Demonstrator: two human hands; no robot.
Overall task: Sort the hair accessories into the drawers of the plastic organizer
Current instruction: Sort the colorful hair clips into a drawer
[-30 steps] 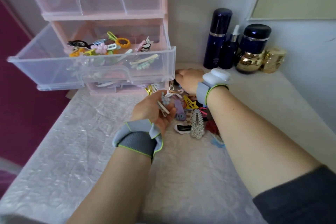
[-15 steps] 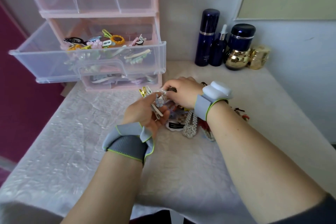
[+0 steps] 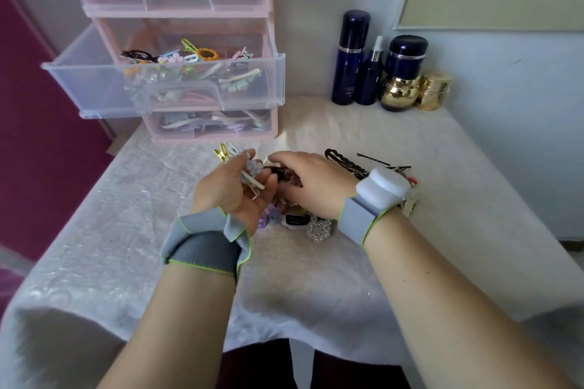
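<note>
1. We see our left hand (image 3: 235,188) palm-up over the worktop (image 3: 126,230), which is draped in a crinkled white cloth; its fingers curl round a small bunch of hair clips (image 3: 249,175), among them a yellow clip, a pale blue flower clip and a white bar clip.
2. Our right hand (image 3: 311,183) reaches across with its back up and its fingertips at that bunch, beside a dark clip; we cannot tell whether it pinches anything or only touches, since the fingertips are hidden behind the hand.
3. Both wrists wear grey fabric bands with green edging, and the right band carries a rounded white plastic device (image 3: 384,188).
4. The loose pile of unsorted hair accessories (image 3: 303,221) lies on the cloth just under and behind our hands: a pearl-studded flower clip (image 3: 319,229), a lilac piece, a black-and-white clip, and long black wavy pins (image 3: 346,164) to the right.
5. The pink-framed plastic organizer with clear drawers (image 3: 177,9) stands at the back left of the worktop.
6. Its top drawer is closed, with nothing plainly visible inside.
7. Its middle drawer (image 3: 94,82) is pulled out towards us and holds many coloured clips and ties.
8. Its bottom drawer (image 3: 211,125) is closed and shows pastel clips through the front.
9. At the back right, against the wall, stand a tall dark blue bottle (image 3: 350,57), a smaller dark blue dropper bottle (image 3: 369,79), a gold jar with a dark blue lid (image 3: 403,76) and a small gold jar (image 3: 434,90).
</note>
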